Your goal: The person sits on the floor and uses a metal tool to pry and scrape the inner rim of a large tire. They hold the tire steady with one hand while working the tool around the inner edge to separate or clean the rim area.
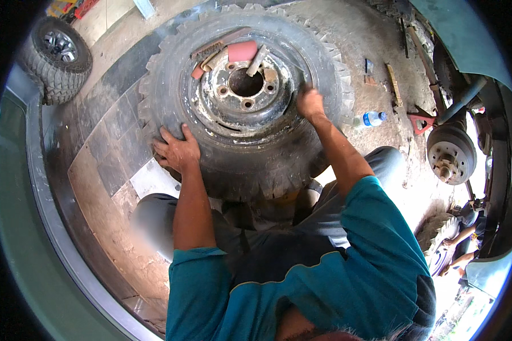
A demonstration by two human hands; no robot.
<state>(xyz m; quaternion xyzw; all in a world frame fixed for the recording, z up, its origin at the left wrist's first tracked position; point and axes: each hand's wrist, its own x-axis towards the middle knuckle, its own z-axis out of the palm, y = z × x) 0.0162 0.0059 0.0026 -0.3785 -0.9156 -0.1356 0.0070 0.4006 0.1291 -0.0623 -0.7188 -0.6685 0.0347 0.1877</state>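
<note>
A large knobby tyre on a worn, paint-flaked steel wheel rim lies flat in front of me. My left hand rests open on the tyre's sidewall at the near left, fingers spread. Over the rim's right edge, my right hand is closed in a fist; what it grips, if anything, is blurred and too small to name. Around the hub hole's far side lie a dark-bristled brush, a red sheet of what looks like sandpaper and a greyish rolled piece.
A water bottle with a blue label lies right of the tyre. Beyond it are a red stand and a vehicle's exposed brake drum. Another wheel stands at the far left. Another person's hands show by a tyre at lower right.
</note>
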